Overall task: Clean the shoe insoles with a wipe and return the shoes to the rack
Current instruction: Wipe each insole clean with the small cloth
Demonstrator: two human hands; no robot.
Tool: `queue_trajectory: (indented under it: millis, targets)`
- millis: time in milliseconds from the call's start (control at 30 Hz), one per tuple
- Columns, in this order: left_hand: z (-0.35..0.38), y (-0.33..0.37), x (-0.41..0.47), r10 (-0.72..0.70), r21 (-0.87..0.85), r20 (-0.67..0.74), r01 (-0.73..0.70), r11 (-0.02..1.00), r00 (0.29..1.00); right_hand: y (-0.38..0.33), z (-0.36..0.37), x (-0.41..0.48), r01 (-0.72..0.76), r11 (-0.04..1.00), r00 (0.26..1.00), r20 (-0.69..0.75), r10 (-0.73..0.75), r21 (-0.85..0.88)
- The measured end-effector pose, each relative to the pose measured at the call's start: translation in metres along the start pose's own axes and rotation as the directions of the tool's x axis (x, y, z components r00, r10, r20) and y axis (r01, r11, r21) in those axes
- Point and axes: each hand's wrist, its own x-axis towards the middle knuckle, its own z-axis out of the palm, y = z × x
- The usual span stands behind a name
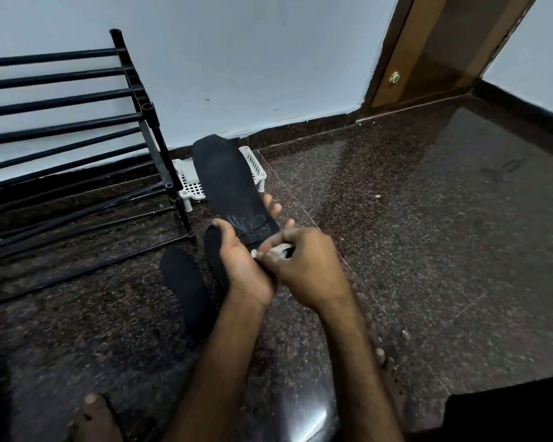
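My left hand [241,261] grips a black insole [229,183] by its near end, thumb on the upper face and fingertips showing past its right edge; the insole points away toward the wall. My right hand [304,266] pinches a crumpled white wipe [280,249] against the insole's near end. Pale streaks mark the insole just above the wipe. A second black insole [186,290] lies flat on the dark floor to the left of my left forearm, and a third dark insole-like piece [214,247] sits partly hidden under my left hand.
A black metal shoe rack [77,129] stands at the left against the white wall. A small white plastic basket [192,183] sits behind the held insole. A wooden door [428,52] is at the far right. My bare feet [93,416] rest on the speckled granite floor.
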Motion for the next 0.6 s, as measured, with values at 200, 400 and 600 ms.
queue_trajectory:
  millis: [200,400,600]
  targets:
    - [-0.001,0.003,0.000,0.025,-0.049,0.024,-0.024,0.998,0.999,0.011,0.000,0.006,-0.093,0.992,0.979,-0.190,0.075,-0.091]
    - [-0.003,0.002,-0.001,0.013,-0.061,0.002,-0.013,0.998,1.000,-0.001,0.001,0.002,-0.017,0.999,1.000,0.001,0.017,-0.036]
    - [-0.004,0.011,0.003,0.038,-0.100,0.035,-0.034,0.994,0.999,0.014,-0.011,0.001,-0.082,0.997,0.997,-0.011,0.082,-0.014]
